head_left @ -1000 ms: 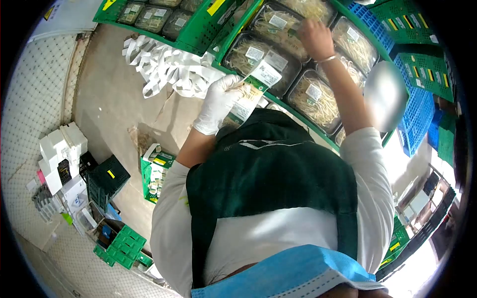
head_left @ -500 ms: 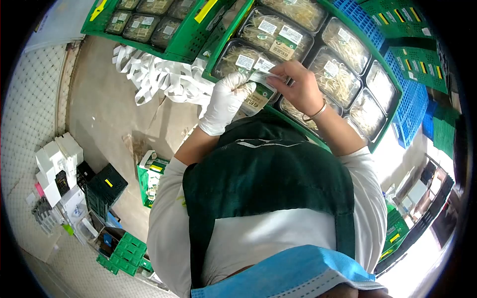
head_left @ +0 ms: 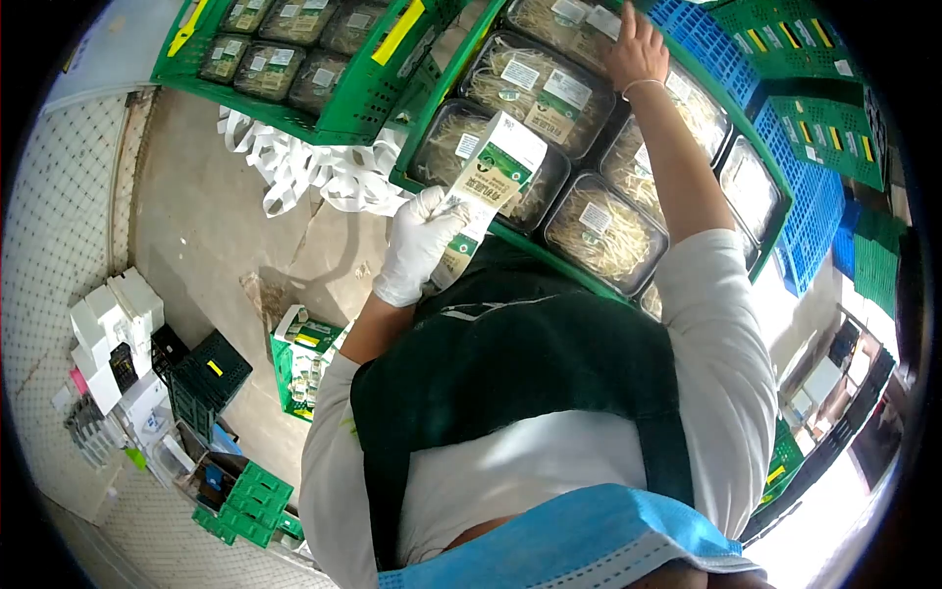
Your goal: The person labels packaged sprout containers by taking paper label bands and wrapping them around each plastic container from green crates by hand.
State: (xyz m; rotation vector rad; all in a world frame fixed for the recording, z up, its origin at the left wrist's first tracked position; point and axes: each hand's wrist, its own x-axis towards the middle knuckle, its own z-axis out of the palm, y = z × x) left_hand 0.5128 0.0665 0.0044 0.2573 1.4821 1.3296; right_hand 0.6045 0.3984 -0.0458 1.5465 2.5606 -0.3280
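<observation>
My left hand point(head_left: 417, 242), in a white glove, is closed around a strip of printed labels point(head_left: 498, 169) in green, white and beige. The strip's upper end stands over a black tray of bean sprouts point(head_left: 453, 134), and the lower part hangs below my fingers. My bare right hand point(head_left: 636, 51) reaches to the far side of the green crate point(head_left: 413, 157), fingers stretched over a tray of sprouts point(head_left: 549, 22), beside a white label point(head_left: 602, 22). A nearer tray point(head_left: 523, 93) carries a white sticker and a green-and-beige label. Another tray point(head_left: 606, 231) has only a white sticker visible.
A second green crate point(head_left: 339, 123) of packed trays stands at the upper left. White backing ribbon point(head_left: 304, 162) lies tangled on the floor below it. Blue crates point(head_left: 810, 211) and green crates point(head_left: 829, 133) are stacked at right. A small green crate point(head_left: 284, 373) sits lower left.
My right hand has left the label strip and moved up and right to the far tray. My left hand has lowered slightly, still gripping the strip, which now shows more fully.
</observation>
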